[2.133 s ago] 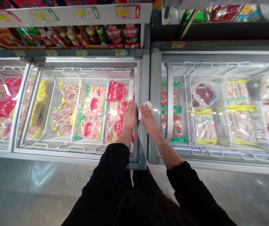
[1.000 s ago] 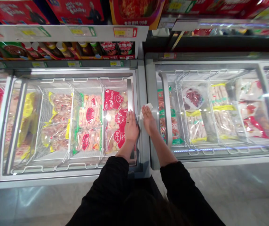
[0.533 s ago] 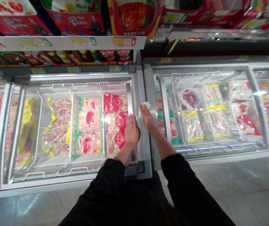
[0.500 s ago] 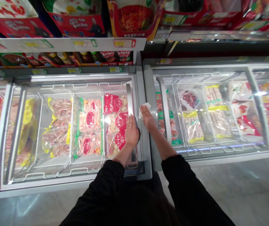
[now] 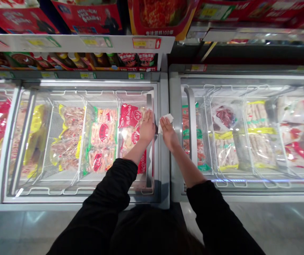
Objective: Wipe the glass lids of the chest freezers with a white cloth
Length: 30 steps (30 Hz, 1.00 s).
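Observation:
My left hand (image 5: 147, 126) lies flat, fingers together and stretched out, on the glass lid of the left freezer (image 5: 88, 88), beside its vertical handle bar (image 5: 149, 102). My right hand (image 5: 168, 131) presses a small white cloth (image 5: 166, 118) onto the grey frame between the two freezers (image 5: 164, 159). Only the cloth's far end shows past my fingers. Under the left lid lie red bags (image 5: 129, 115) and pink packs of frozen food (image 5: 102, 132).
The right freezer (image 5: 247, 79) holds bagged meat in wire baskets and has a curved grey handle (image 5: 193, 117). A shelf with price tags (image 5: 74, 42) and bottles runs above the left freezer. Grey tiled floor (image 5: 274, 219) lies in front.
My left hand slid farther up the lid along the handle bar. My right hand and the cloth stayed on the frame between the freezers. The camera shifted slightly.

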Each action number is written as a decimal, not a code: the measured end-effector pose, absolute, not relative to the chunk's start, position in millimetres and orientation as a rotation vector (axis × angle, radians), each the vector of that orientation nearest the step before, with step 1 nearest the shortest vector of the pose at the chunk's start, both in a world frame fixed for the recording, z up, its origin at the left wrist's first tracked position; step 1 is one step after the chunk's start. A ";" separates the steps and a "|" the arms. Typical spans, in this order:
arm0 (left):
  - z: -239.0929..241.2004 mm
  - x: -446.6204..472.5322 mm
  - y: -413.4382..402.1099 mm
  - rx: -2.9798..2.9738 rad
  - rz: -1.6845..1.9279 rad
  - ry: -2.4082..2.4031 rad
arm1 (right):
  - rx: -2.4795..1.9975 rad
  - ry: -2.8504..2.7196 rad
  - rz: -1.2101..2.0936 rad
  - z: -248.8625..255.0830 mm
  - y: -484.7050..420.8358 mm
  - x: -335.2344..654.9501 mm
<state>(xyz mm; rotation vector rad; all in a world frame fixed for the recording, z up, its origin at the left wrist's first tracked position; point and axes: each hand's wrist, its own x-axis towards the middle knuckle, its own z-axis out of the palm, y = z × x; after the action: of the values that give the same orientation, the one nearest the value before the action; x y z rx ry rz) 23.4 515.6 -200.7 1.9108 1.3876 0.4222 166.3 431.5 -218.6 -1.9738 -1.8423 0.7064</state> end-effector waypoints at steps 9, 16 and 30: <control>-214.5 42.9 534.1 1.918 0.455 1.498 | -2.063 -1.735 0.695 -238.7 487.0 175.9; -211.8 40.9 532.3 1.951 0.436 1.498 | -1.900 -1.884 0.723 -225.6 479.5 190.0; -217.8 41.2 530.4 1.945 0.418 1.484 | -1.977 -1.834 0.667 -233.9 534.5 189.5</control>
<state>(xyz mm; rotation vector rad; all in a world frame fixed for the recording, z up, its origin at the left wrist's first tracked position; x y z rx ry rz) 41.2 530.4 -217.8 1.9454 1.4837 0.4177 189.5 534.5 -233.9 -1.9775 -1.8338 0.6668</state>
